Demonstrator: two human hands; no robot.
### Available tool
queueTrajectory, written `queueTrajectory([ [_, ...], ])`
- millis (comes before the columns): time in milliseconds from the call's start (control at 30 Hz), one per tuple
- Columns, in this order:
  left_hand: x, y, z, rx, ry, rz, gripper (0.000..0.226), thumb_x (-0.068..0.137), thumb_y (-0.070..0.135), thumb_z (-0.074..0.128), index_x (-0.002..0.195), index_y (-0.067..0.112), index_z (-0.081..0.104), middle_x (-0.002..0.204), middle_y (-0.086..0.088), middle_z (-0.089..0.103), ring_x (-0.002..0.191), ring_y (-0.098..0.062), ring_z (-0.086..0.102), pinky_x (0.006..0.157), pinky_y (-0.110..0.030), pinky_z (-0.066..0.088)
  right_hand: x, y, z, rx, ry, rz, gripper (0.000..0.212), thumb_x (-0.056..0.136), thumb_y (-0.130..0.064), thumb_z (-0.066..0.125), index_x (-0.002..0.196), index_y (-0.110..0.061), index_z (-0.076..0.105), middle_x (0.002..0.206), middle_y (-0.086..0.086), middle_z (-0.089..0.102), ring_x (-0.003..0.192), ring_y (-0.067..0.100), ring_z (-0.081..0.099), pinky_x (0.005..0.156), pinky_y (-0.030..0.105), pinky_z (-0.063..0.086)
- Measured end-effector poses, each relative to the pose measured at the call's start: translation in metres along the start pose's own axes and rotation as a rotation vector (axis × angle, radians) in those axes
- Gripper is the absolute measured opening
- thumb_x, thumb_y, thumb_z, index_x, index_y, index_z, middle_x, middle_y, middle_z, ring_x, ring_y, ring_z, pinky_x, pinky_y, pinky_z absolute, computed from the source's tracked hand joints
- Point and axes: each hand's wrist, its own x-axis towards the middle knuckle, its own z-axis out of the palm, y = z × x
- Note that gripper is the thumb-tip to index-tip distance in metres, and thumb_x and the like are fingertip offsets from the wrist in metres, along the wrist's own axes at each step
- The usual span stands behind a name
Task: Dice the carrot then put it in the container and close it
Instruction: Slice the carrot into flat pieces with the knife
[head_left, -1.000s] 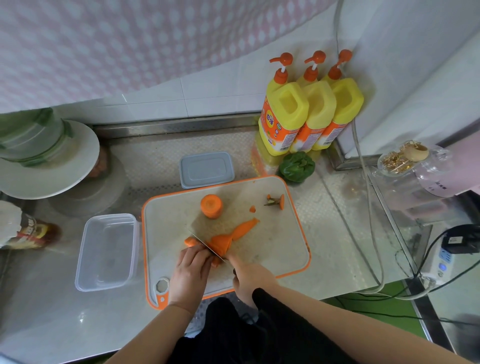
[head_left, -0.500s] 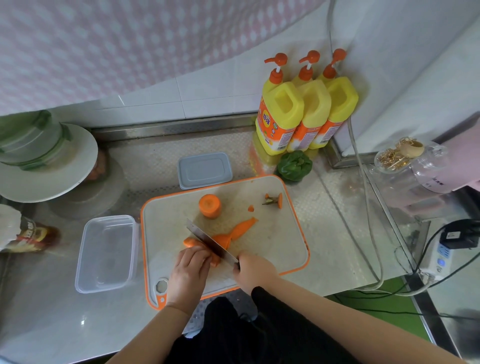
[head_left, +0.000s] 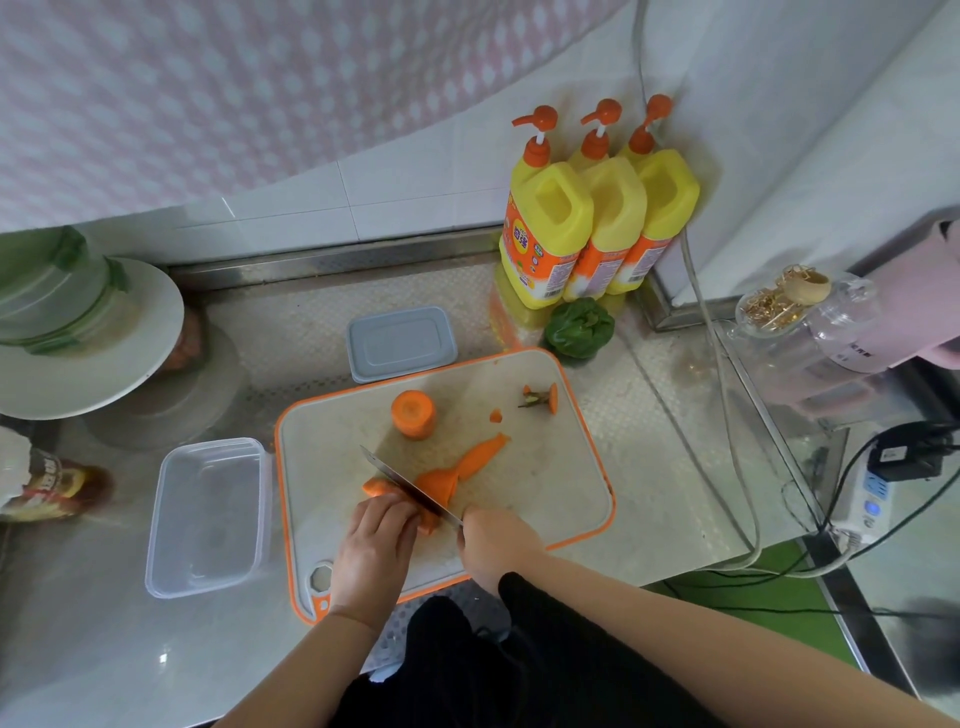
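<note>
On the orange-rimmed cutting board (head_left: 545, 499), my left hand (head_left: 376, 540) holds down a carrot piece (head_left: 378, 487) with curled fingers. My right hand (head_left: 496, 545) grips the knife (head_left: 408, 486), whose blade lies across the carrot just right of my left fingers. A cut carrot half with its tapered tip (head_left: 462, 470) lies right of the blade. An upright carrot chunk (head_left: 413, 414) stands further back, and the stem end (head_left: 540, 399) lies at the far right. The clear container (head_left: 208, 514) sits open left of the board; its grey lid (head_left: 401, 343) lies behind the board.
Three yellow detergent bottles (head_left: 592, 218) and a green pepper (head_left: 579, 327) stand at the back right. A white plate with a stacked bowl (head_left: 78, 332) is at the left, a bottle (head_left: 52, 491) below it. Cables and a power strip (head_left: 867, 499) hang off the counter's right edge.
The knife rose and tilted half a second ago, then came back down across the carrot. My left hand stayed on the carrot piece.
</note>
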Motion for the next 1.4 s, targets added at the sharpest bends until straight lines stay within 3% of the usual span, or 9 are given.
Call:
queueTrajectory([
  [600, 0.000, 0.007, 0.002, -0.010, 0.005, -0.033, 0.052, 0.104, 0.041, 0.033, 0.092, 0.008, 0.071, 0.100, -0.004, 0.063, 0.094, -0.022, 0.056, 0.085, -0.027, 0.046, -0.001, 0.003, -0.011, 0.019, -0.043, 0.013, 0.024, 0.100, -0.024, 0.043, 0.115, -0.011, 0.056, 0.113, 0.008, 0.062, 0.108, 0.025, 0.058, 0.090, 0.034, 0.046],
  [767, -0.001, 0.003, 0.005, -0.017, 0.000, -0.026, 0.027, 0.094, 0.029, 0.051, 0.093, 0.010, 0.071, 0.102, -0.004, 0.064, 0.093, -0.024, 0.057, 0.082, -0.028, 0.046, -0.007, -0.003, -0.005, -0.100, -0.065, 0.023, 0.026, 0.098, -0.011, 0.044, 0.123, -0.009, 0.052, 0.121, 0.011, 0.059, 0.112, 0.026, 0.057, 0.094, 0.036, 0.047],
  [867, -0.001, 0.003, 0.005, -0.020, -0.016, -0.036, 0.024, 0.091, 0.025, 0.053, 0.092, 0.009, 0.071, 0.100, -0.005, 0.065, 0.093, -0.024, 0.056, 0.081, -0.027, 0.046, -0.008, -0.005, -0.004, -0.144, -0.063, 0.024, 0.030, 0.097, -0.007, 0.044, 0.126, -0.006, 0.048, 0.123, 0.012, 0.058, 0.114, 0.026, 0.056, 0.096, 0.035, 0.046],
  [1000, -0.001, 0.004, 0.004, -0.030, -0.006, -0.036, 0.024, 0.092, 0.026, 0.053, 0.092, 0.009, 0.071, 0.100, -0.004, 0.065, 0.094, -0.023, 0.056, 0.082, -0.027, 0.046, -0.003, -0.008, -0.004, -0.109, -0.044, 0.018, 0.026, 0.099, -0.009, 0.041, 0.123, -0.007, 0.051, 0.121, 0.012, 0.060, 0.112, 0.026, 0.058, 0.093, 0.035, 0.046],
  [1133, 0.001, 0.008, 0.001, -0.060, -0.001, -0.040, 0.039, 0.101, 0.035, 0.043, 0.091, 0.010, 0.071, 0.097, -0.002, 0.064, 0.095, -0.020, 0.054, 0.086, -0.026, 0.045, 0.008, -0.003, -0.012, 0.012, -0.049, 0.069, 0.026, 0.100, -0.023, 0.045, 0.117, -0.008, 0.056, 0.116, 0.012, 0.061, 0.110, 0.028, 0.058, 0.089, 0.036, 0.046],
  [1233, 0.001, 0.006, 0.001, -0.067, -0.011, -0.046, 0.026, 0.095, 0.027, 0.051, 0.090, 0.010, 0.071, 0.097, -0.002, 0.063, 0.094, -0.019, 0.055, 0.087, -0.026, 0.045, 0.013, 0.002, -0.021, 0.096, -0.085, 0.089, 0.030, 0.098, -0.031, 0.049, 0.115, -0.007, 0.058, 0.114, 0.012, 0.062, 0.110, 0.029, 0.058, 0.091, 0.037, 0.046],
  [1400, 0.001, 0.006, -0.001, -0.071, -0.020, -0.044, 0.024, 0.091, 0.024, 0.053, 0.090, 0.009, 0.072, 0.096, -0.003, 0.065, 0.095, -0.018, 0.053, 0.087, -0.026, 0.045, -0.001, 0.003, -0.014, 0.052, -0.082, 0.053, 0.024, 0.100, -0.026, 0.043, 0.114, -0.010, 0.053, 0.111, 0.012, 0.062, 0.106, 0.029, 0.059, 0.087, 0.037, 0.045],
])
